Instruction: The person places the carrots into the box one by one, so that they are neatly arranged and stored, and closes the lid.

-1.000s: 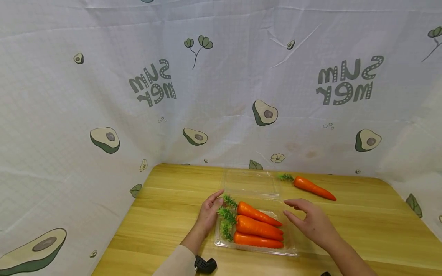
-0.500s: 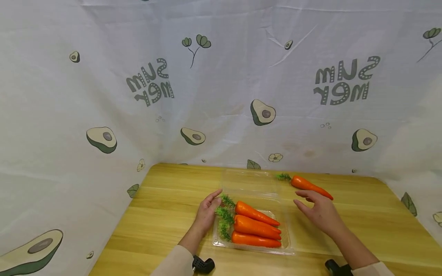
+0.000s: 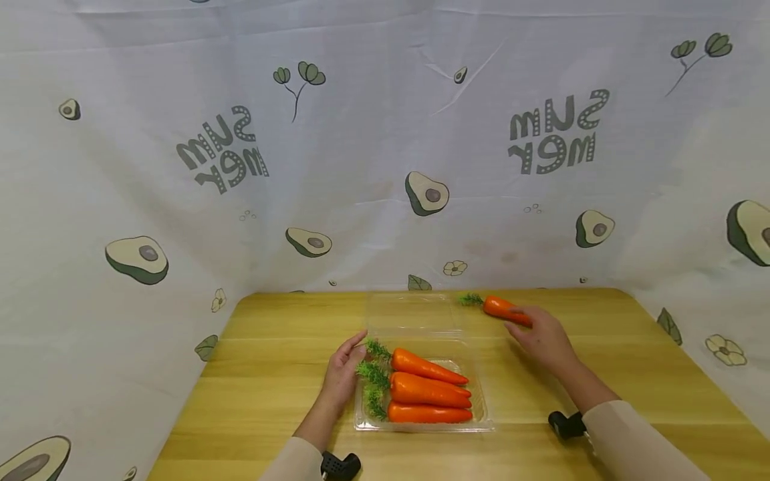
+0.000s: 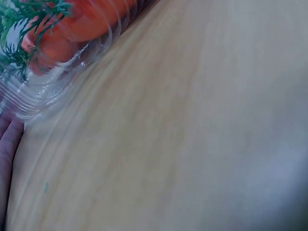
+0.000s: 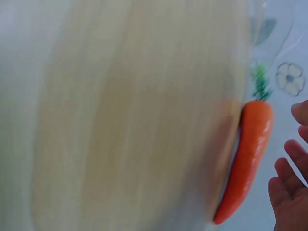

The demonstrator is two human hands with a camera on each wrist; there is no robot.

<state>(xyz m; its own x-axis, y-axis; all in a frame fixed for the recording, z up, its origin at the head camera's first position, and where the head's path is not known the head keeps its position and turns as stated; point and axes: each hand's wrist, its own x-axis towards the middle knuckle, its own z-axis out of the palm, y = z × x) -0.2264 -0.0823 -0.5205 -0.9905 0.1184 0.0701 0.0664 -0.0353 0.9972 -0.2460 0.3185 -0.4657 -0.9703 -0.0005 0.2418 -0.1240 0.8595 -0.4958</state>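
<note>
We have three green-topped orange carrots (image 3: 428, 391) in the clear plastic box (image 3: 481, 404); one loose orange carrot (image 3: 498, 307) is left on the wooden desk (image 3: 265, 374). Our spread, empty right hand (image 3: 544, 342) hovers beside it; our relaxed left hand (image 3: 340, 375) rests against the box, gripping nothing.

This looks like a curtained-off booth, avocado-printed cloth (image 3: 361, 133) hanging behind and beside a wood-grain table (image 3: 271, 364).
</note>
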